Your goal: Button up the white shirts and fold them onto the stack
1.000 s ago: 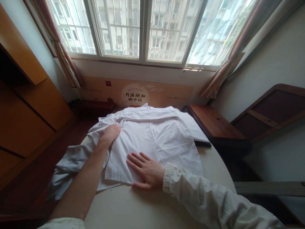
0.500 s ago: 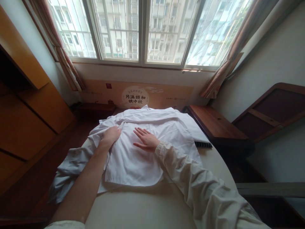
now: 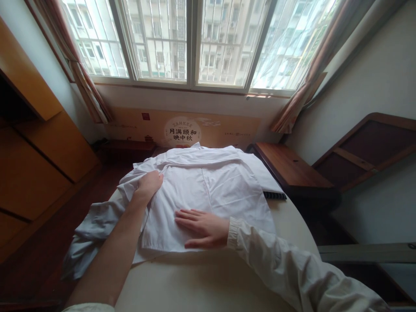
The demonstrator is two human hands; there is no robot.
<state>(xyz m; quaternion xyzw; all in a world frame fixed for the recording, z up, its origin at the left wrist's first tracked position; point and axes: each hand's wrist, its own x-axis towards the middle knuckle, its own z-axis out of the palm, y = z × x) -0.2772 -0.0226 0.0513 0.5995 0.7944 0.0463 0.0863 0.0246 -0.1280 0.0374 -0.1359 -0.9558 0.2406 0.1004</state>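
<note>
A white shirt (image 3: 195, 186) lies spread over a pale, rounded table (image 3: 195, 286), its hem toward me. Some of its cloth hangs off the table's left side. My left hand (image 3: 150, 184) is closed on the shirt's left part, fingertips gripping the fabric. Lower down, near the hem, my right hand (image 3: 204, 229) rests flat on the cloth with fingers stretched out to the left and holds nothing. Creases run across the shirt's right half.
A dark striped item (image 3: 275, 196) pokes out from under the shirt at the right. Behind stand a wooden desk (image 3: 292, 167) and a printed banner (image 3: 130, 125) below the window. Orange cabinets (image 3: 35, 160) line the left; a wooden chair back (image 3: 367, 151) is at right.
My right hand has slid down the shirt toward the hem, nearer to me. My left hand keeps its hold in the same place.
</note>
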